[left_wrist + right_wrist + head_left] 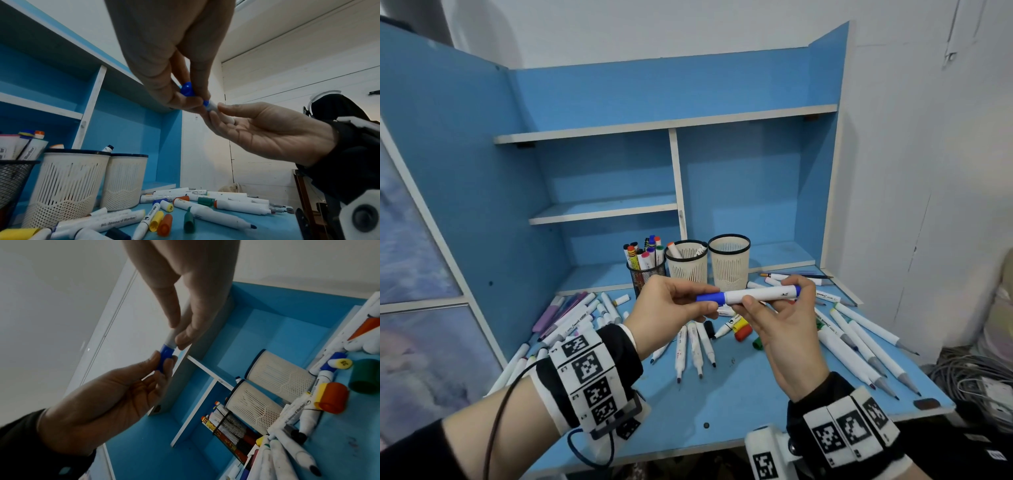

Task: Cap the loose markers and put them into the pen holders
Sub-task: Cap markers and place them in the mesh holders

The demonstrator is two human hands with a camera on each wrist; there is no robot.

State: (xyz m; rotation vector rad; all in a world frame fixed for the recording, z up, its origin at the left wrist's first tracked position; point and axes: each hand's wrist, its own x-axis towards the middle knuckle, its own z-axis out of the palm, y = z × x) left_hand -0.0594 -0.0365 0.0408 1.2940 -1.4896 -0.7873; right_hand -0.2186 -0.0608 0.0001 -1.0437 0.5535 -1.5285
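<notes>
I hold a white marker [760, 294] level above the desk, in front of the pen holders. My left hand [698, 300] pinches its blue cap [710, 297] [187, 91] [166, 353], which sits over the marker's left end. My right hand [774, 298] grips the white barrel [213, 107] [174, 335] between thumb and fingers. Behind stand a black mesh holder [645, 275] full of markers, a white holder [686, 263] with a few markers, and a second white holder [729, 262]. Several uncapped markers [695, 346] lie on the blue desk [722, 404].
More loose markers lie in a pile at the left [575, 315] and fanned out at the right [859, 335]. A red cap [743, 334] and a green cap [757, 343] lie under my hands. Blue shelves [602, 210] rise behind the holders. Cables [972, 373] lie beyond the desk's right edge.
</notes>
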